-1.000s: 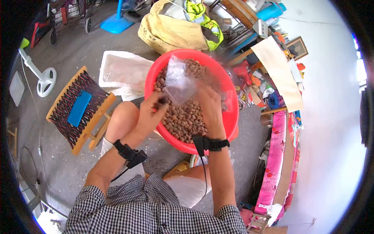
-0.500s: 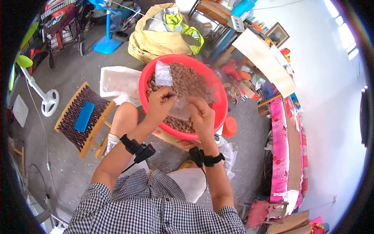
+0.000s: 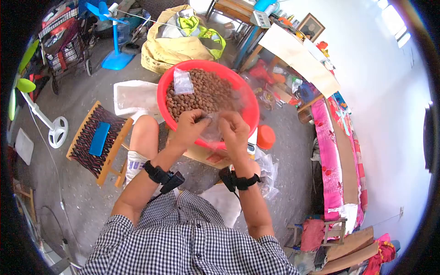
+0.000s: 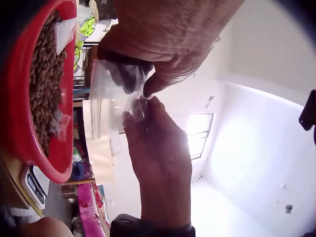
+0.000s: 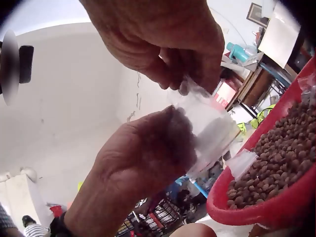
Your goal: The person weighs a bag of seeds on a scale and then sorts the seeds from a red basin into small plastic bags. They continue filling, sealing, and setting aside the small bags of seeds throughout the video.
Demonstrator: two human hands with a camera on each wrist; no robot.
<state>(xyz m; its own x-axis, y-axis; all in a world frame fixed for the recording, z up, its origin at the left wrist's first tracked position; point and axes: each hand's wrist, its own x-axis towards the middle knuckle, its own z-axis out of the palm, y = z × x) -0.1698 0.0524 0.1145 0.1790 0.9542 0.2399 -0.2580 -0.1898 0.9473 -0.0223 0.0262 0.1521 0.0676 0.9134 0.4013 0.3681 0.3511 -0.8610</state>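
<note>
Both hands pinch a clear plastic bag (image 3: 211, 133) over the near rim of a red basin (image 3: 163, 87). The left hand (image 3: 189, 129) holds one side of its edge, and the right hand (image 3: 235, 133) holds the other, fingertips close together. In the left wrist view the bag (image 4: 109, 98) hangs between the left hand (image 4: 163, 44) and the right hand (image 4: 160, 153). Brown nuts (image 3: 201, 94) fill the basin, and another small clear bag (image 3: 183, 82) lies on them. The right wrist view shows the bag (image 5: 210, 123) spread beside the left hand's fingers.
A woven stool (image 3: 87, 133) with a blue phone (image 3: 99, 139) stands at the left. Beside the basin are a white foam box (image 3: 135, 98), an orange-red container (image 3: 266, 136) and loose plastic bags (image 3: 268, 174). Beyond it sits a yellow sack (image 3: 172, 52).
The hands have drawn back from over the nuts to the near rim and now hold a clear bag between them. The other small bag now lies on the nuts. The head view has shifted.
</note>
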